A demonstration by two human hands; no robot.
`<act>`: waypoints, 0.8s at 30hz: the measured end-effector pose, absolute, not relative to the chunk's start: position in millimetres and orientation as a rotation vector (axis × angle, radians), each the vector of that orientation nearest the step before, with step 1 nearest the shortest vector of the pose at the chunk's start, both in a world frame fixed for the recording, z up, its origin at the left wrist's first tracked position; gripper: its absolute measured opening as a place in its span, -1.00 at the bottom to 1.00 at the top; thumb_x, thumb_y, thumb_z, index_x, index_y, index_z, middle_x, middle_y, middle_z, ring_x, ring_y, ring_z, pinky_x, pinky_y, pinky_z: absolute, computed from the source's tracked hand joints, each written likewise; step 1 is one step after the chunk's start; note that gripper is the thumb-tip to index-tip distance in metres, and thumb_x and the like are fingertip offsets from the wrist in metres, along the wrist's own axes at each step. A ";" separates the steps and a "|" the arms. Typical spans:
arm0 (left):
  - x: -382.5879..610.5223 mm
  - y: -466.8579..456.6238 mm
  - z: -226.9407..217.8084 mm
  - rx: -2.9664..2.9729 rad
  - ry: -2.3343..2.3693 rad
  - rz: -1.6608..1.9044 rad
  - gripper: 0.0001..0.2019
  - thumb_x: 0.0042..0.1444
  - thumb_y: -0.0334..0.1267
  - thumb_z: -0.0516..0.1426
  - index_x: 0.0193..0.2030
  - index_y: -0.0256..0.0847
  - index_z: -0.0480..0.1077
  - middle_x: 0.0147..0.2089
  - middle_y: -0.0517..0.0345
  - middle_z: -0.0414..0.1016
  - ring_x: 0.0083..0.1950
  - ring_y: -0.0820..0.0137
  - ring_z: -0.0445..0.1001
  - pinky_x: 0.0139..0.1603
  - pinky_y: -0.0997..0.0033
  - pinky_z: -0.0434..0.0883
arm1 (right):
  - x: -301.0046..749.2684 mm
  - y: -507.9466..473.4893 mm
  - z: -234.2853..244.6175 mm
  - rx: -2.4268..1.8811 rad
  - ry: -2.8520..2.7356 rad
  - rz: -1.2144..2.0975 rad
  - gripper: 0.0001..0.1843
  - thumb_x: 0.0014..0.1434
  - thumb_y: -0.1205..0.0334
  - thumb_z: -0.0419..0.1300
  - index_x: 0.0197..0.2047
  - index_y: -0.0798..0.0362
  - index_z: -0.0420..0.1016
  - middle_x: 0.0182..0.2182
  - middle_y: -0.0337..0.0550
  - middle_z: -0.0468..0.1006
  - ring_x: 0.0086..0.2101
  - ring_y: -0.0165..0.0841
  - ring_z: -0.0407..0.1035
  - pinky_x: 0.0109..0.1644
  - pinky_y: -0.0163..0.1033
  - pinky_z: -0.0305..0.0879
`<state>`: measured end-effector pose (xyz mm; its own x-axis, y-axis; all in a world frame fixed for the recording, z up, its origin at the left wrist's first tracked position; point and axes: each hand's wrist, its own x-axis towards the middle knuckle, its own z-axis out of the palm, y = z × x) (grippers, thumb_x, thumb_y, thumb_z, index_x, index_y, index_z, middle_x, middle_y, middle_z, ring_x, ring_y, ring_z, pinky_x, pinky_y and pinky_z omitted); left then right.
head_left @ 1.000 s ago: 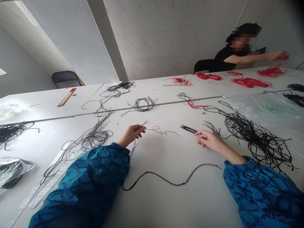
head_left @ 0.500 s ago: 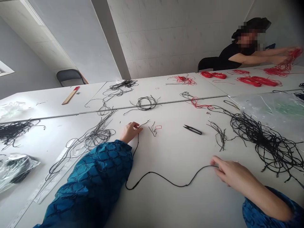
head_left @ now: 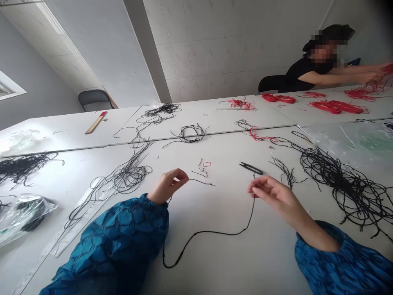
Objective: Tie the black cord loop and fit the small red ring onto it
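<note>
A thin black cord runs in a loose curve between my two hands over the white table. My left hand pinches it close to one end, and a short tail points right from the fingertips. My right hand pinches the cord near its other end, with a bit sticking up above the fingers. Just beyond my right hand lie black thread snips. Several short black cord pieces and a small red rectangular loop lie between and beyond the hands.
A large bundle of black cords lies at the right, a looser tangle at the left over a clear ruler. A coiled black cord lies farther back. Across the table, a person handles red cord near red bundles.
My right hand has moved left and away from me, lifting its cord end toward the snips. My left hand has come slightly nearer, its cord tail now pointing right.
</note>
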<state>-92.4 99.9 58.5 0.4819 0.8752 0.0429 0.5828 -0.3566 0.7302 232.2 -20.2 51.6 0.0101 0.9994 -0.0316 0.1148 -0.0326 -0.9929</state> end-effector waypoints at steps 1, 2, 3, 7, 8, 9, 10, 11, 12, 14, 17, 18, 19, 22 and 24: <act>-85.3 90.8 63.0 2.095 1.113 0.568 -0.74 0.14 -0.04 0.05 -0.27 -0.19 0.39 -0.27 0.11 0.48 -0.29 0.44 0.42 -0.30 0.47 0.41 | 221.1 -13.3 52.0 -1.266 -1.254 1.206 -0.67 0.15 -0.02 0.17 -0.10 -0.01 0.38 -0.19 -0.05 0.50 -0.15 -0.21 0.44 -0.01 -0.05 0.39; -77.9 83.0 66.1 2.122 1.022 0.548 -0.75 0.15 -0.06 0.05 -0.27 -0.19 0.40 -0.27 0.10 0.47 -0.29 0.44 0.42 -0.29 0.47 0.41 | 209.9 -6.7 52.0 -1.227 -1.262 1.264 -0.67 0.17 0.00 0.16 -0.07 -0.01 0.37 -0.17 -0.07 0.49 -0.17 -0.24 0.45 0.00 -0.05 0.38; -70.8 76.7 67.7 2.152 0.940 0.520 -0.75 0.16 -0.07 0.05 -0.27 -0.19 0.41 -0.28 0.10 0.47 -0.30 0.45 0.42 -0.31 0.48 0.41 | 199.2 -0.7 51.8 -1.193 -1.281 1.332 -0.67 0.18 0.01 0.15 -0.05 0.00 0.37 -0.15 -0.08 0.48 -0.18 -0.26 0.45 0.00 -0.05 0.38; -49.9 64.9 62.4 2.214 0.801 0.491 -0.74 0.17 -0.07 0.04 -0.25 -0.19 0.44 -0.25 0.05 0.46 -0.33 0.45 0.41 -0.33 0.45 0.41 | 167.8 12.2 47.5 -1.052 -1.375 1.637 -0.64 0.20 -0.01 0.12 -0.01 0.00 0.38 -0.05 -0.07 0.45 -0.12 -0.26 0.44 0.00 -0.06 0.39; -47.1 64.2 59.8 2.195 0.802 0.517 -0.75 0.17 -0.07 0.05 -0.26 -0.19 0.43 -0.26 0.05 0.46 -0.34 0.46 0.41 -0.31 0.43 0.41 | 163.7 12.6 45.6 -1.032 -1.383 1.681 -0.64 0.18 0.00 0.15 -0.02 -0.01 0.39 -0.04 -0.08 0.45 -0.13 -0.27 0.45 -0.01 -0.07 0.39; -45.2 63.7 57.2 2.163 0.810 0.542 -0.76 0.16 -0.07 0.06 -0.27 -0.19 0.43 -0.26 0.06 0.47 -0.34 0.46 0.41 -0.30 0.42 0.41 | 160.9 12.2 43.6 -1.020 -1.382 1.706 -0.64 0.17 0.01 0.17 -0.01 -0.01 0.39 -0.05 -0.09 0.46 -0.15 -0.28 0.46 -0.01 -0.07 0.39; -43.9 63.4 54.8 2.116 0.829 0.566 -0.77 0.14 -0.07 0.09 -0.26 -0.19 0.41 -0.25 0.06 0.47 -0.35 0.46 0.42 -0.31 0.42 0.41 | 159.4 11.3 41.8 -1.015 -1.373 1.719 -0.63 0.15 0.03 0.19 0.00 -0.02 0.37 -0.07 -0.09 0.47 -0.19 -0.29 0.48 -0.02 -0.07 0.39; -43.0 63.0 52.5 2.055 0.853 0.589 -0.77 0.11 -0.06 0.12 -0.23 -0.18 0.40 -0.23 0.06 0.48 -0.34 0.46 0.42 -0.33 0.43 0.42 | 158.9 10.1 40.1 -1.018 -1.361 1.720 -0.61 0.15 0.04 0.20 0.02 -0.03 0.35 -0.11 -0.10 0.50 -0.22 -0.30 0.49 -0.02 -0.06 0.39; -42.5 62.6 50.4 1.980 0.876 0.608 -0.73 0.09 -0.06 0.14 -0.16 -0.17 0.37 -0.19 0.05 0.47 -0.33 0.45 0.43 -0.37 0.44 0.42 | 159.1 8.9 38.9 -1.028 -1.347 1.719 -0.59 0.15 0.06 0.20 0.04 -0.03 0.33 -0.15 -0.11 0.52 -0.24 -0.31 0.49 -0.03 -0.06 0.38; -41.8 61.6 46.2 1.806 0.899 0.615 -0.60 0.09 -0.02 0.13 0.02 -0.14 0.28 -0.13 0.02 0.46 -0.28 0.41 0.46 -0.42 0.45 0.42 | 160.6 6.8 37.8 -1.055 -1.320 1.730 -0.54 0.16 0.07 0.19 0.10 -0.04 0.26 -0.21 -0.12 0.56 -0.25 -0.31 0.49 -0.04 -0.04 0.38; -40.9 61.1 38.8 1.581 0.838 0.512 -0.55 0.15 0.02 0.05 0.11 -0.14 0.22 -0.21 0.04 0.47 -0.30 0.40 0.49 -0.45 0.45 0.43 | 162.4 6.0 38.5 -1.070 -1.316 1.771 -0.47 0.14 0.08 0.22 0.14 -0.03 0.19 -0.22 -0.12 0.58 -0.27 -0.30 0.49 -0.05 -0.03 0.39; -40.7 61.6 36.4 1.532 0.821 0.477 -0.57 0.14 0.04 0.06 0.05 -0.17 0.26 -0.26 0.06 0.47 -0.37 0.43 0.47 -0.47 0.46 0.42 | 162.6 6.5 38.9 -1.068 -1.323 1.786 -0.47 0.13 0.08 0.22 0.13 -0.03 0.19 -0.23 -0.12 0.58 -0.27 -0.30 0.49 -0.05 -0.03 0.39; -40.8 62.4 34.2 1.493 0.819 0.463 -0.59 0.11 0.04 0.09 -0.02 -0.21 0.30 -0.32 0.09 0.47 -0.46 0.48 0.44 -0.49 0.46 0.40 | 162.7 7.5 39.4 -1.067 -1.330 1.795 -0.47 0.12 0.08 0.23 0.13 -0.02 0.20 -0.24 -0.12 0.59 -0.28 -0.30 0.49 -0.06 -0.02 0.39; -42.7 66.6 30.5 1.428 0.851 0.460 -0.64 0.03 0.02 0.18 -0.23 -0.27 0.37 -0.41 0.14 0.44 -0.52 0.54 0.37 -0.51 0.48 0.36 | 162.8 14.3 41.9 -1.086 -1.343 1.778 -0.49 0.12 0.07 0.23 0.10 -0.02 0.22 -0.26 -0.14 0.59 -0.29 -0.30 0.50 -0.07 -0.03 0.39; -45.3 69.6 30.1 1.400 0.854 0.418 -0.65 0.01 0.01 0.19 -0.29 -0.28 0.39 -0.42 0.14 0.43 -0.48 0.52 0.39 -0.48 0.49 0.36 | 163.5 21.4 44.5 -1.098 -1.356 1.741 -0.51 0.14 0.07 0.22 0.09 -0.02 0.22 -0.28 -0.15 0.59 -0.30 -0.30 0.50 -0.07 -0.04 0.40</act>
